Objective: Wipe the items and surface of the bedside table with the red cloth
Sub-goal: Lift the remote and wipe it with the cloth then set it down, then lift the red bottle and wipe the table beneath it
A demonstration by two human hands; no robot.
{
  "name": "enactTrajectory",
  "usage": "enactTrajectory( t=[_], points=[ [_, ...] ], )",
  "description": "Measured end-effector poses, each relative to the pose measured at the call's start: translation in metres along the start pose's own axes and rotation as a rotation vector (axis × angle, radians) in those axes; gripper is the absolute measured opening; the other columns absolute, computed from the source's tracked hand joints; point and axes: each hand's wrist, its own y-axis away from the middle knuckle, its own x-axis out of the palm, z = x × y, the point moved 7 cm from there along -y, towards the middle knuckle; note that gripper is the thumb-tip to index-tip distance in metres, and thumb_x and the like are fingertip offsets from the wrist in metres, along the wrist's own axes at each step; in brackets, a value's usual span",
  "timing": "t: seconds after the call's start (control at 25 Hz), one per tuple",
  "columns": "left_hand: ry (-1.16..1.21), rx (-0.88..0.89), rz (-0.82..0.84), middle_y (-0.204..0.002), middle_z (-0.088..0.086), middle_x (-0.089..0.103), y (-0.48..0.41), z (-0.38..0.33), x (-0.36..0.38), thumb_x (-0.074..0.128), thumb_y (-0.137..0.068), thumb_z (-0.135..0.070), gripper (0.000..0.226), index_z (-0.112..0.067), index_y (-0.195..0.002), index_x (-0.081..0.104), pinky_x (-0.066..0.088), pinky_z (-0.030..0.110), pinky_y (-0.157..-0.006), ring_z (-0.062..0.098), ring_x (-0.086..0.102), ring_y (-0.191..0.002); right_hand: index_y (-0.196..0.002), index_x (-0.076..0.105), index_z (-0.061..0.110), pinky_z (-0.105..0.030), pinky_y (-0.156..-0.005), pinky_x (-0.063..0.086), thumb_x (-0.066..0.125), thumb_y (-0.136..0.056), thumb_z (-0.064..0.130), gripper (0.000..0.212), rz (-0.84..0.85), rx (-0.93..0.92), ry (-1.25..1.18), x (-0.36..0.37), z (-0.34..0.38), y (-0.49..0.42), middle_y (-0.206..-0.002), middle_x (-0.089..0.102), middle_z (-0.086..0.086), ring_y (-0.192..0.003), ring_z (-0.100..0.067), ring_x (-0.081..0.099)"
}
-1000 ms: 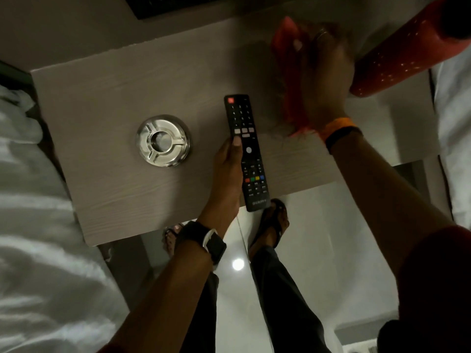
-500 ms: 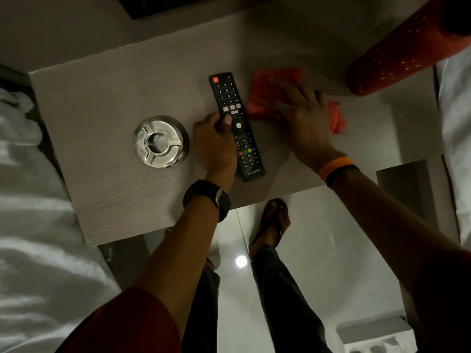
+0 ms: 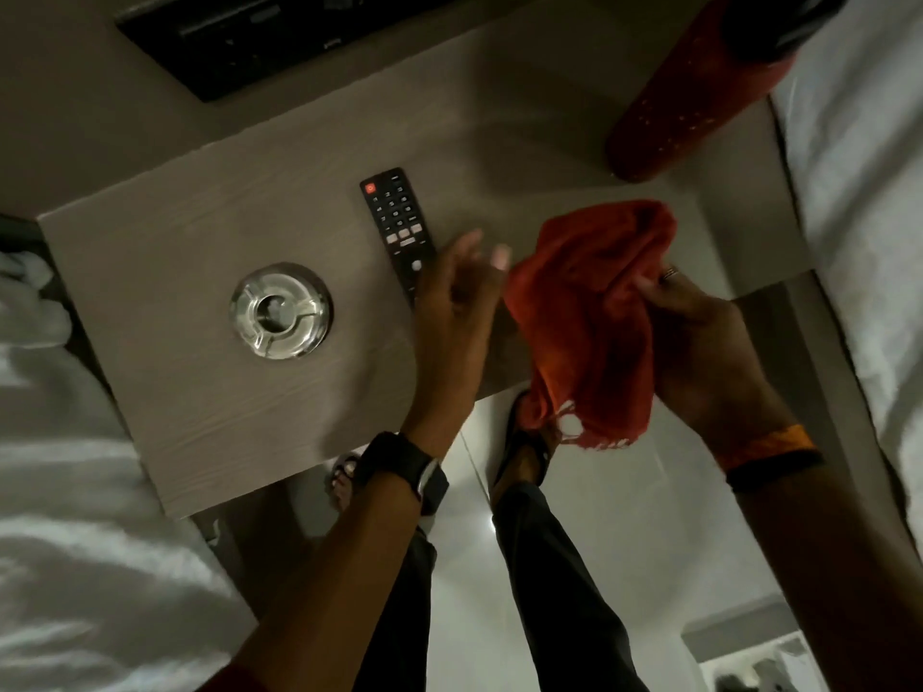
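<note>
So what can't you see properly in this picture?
- Remote: head view, its near end is hidden behind the left hand.
- Red bottle: its top is cut off by the picture's edge.
- Right hand: its fingertips are buried in the red cloth.
- Remote buttons: labels too small and dark.
</note>
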Motion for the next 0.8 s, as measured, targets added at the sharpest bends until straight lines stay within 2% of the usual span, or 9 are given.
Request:
enactTrajectory(
  t=[0.08, 0.16, 0.24, 0.32, 0.4, 0.52, 0.6, 0.68, 0.8],
  points=[
    [0.159, -0.155, 0.286, -0.128, -0.016, 0.067, 0.011, -0.005, 0.044, 0.069, -0.071, -0.075, 0.075, -0.033, -0.132, 0.057, 0.052, 0.02, -0.097, -0.003, 0.061, -0.12, -0.108, 0.074, 0.02, -0.041, -0.092, 0.059, 0.042, -0.1, 0.038, 0.038, -0.054, 0.007, -0.268, -0.002, 0.005, 0.006, -0.116, 0.075, -0.005, -0.107, -0.025, 0.072],
    [0.218, -0.164, 0.36, -0.12, -0.011, 0.074, 0.011, -0.01, 0.067, 0.077, -0.077, -0.06, 0.049, -0.038, -0.118, 0.065, 0.055, 0.035, -0.1, 0.008, 0.069, -0.115, -0.123, 0.067, 0.018, -0.049, -0.102, 0.053, 0.042, -0.101, 0.043, 0.041, -0.093, -0.034, -0.236, -0.005, 0.005, 0.007, -0.13, 0.068, -0.01, -0.12, -0.033, 0.065],
    [0.086, -0.066, 0.285, -0.111, -0.011, 0.076, 0.003, -0.027, 0.08, 0.071, -0.092, -0.037, 0.023, -0.036, -0.114, 0.067, 0.057, 0.044, -0.1, 0.01, 0.072, -0.107, -0.127, 0.06, 0.019, -0.057, -0.104, 0.05, 0.06, -0.094, 0.027, 0.035, -0.178, -0.05, -0.107, -0.021, 0.011, 0.008, -0.131, 0.066, -0.012, -0.119, -0.037, 0.064],
    [-0.074, 0.045, 0.209, -0.114, -0.008, 0.072, -0.008, -0.049, 0.087, 0.066, -0.097, -0.028, 0.024, -0.029, -0.122, 0.064, 0.057, 0.049, -0.099, 0.012, 0.07, -0.105, -0.128, 0.059, 0.024, -0.056, -0.096, 0.055, 0.069, -0.085, 0.022, 0.044, -0.348, -0.021, -0.131, -0.051, 0.014, 0.016, -0.125, 0.07, -0.006, -0.111, -0.034, 0.068],
    [-0.214, 0.211, 0.08, -0.117, -0.001, 0.067, -0.022, -0.083, 0.09, 0.068, -0.095, -0.022, 0.035, -0.018, -0.129, 0.06, 0.057, 0.052, -0.095, 0.016, 0.066, -0.107, -0.128, 0.058, 0.027, -0.048, -0.082, 0.062, 0.068, -0.084, 0.027, 0.045, -0.401, -0.065, -0.279, -0.077, 0.022, 0.026, -0.12, 0.073, 0.0, -0.107, -0.029, 0.072],
    [-0.36, 0.629, 0.023, -0.134, 0.012, 0.055, -0.031, -0.155, 0.103, 0.072, -0.09, -0.029, 0.055, -0.012, -0.138, 0.054, 0.054, 0.047, -0.101, 0.026, 0.054, -0.126, -0.124, 0.056, 0.032, -0.036, -0.068, 0.064, 0.06, -0.092, 0.029, 0.032, -0.458, -0.231, -0.372, -0.1, 0.046, 0.038, -0.108, 0.077, 0.013, -0.098, -0.015, 0.075],
    [-0.604, 0.899, 0.159, -0.147, 0.016, 0.043, -0.038, -0.197, 0.127, 0.072, -0.087, -0.044, 0.072, -0.011, -0.145, 0.046, 0.042, 0.035, -0.116, 0.032, 0.04, -0.14, -0.116, 0.054, 0.038, -0.032, -0.072, 0.063, 0.052, -0.098, 0.026, 0.021, -0.503, -0.354, -0.342, -0.104, 0.068, 0.039, -0.103, 0.076, 0.018, -0.096, -0.008, 0.074],
    [-0.892, 0.964, 0.359, -0.151, 0.014, 0.04, -0.052, -0.218, 0.157, 0.07, -0.086, -0.05, 0.074, -0.017, -0.147, 0.044, 0.035, 0.032, -0.119, 0.03, 0.036, -0.143, -0.117, 0.05, 0.035, -0.026, -0.075, 0.061, 0.047, -0.101, 0.021, 0.022, -0.54, -0.448, -0.291, -0.101, 0.09, 0.031, -0.107, 0.071, 0.015, -0.096, -0.007, 0.073],
    [-0.989, 0.878, 0.508, -0.128, 0.011, 0.061, -0.073, -0.226, 0.178, 0.068, -0.092, -0.034, 0.045, -0.014, -0.131, 0.056, 0.048, 0.034, -0.099, 0.023, 0.056, -0.12, -0.119, 0.046, 0.031, -0.025, -0.08, 0.058, 0.044, -0.102, 0.02, 0.02, -0.58, -0.549, -0.176, -0.08, 0.116, 0.004, -0.111, 0.061, 0.008, -0.095, -0.006, 0.065]
  ],
)
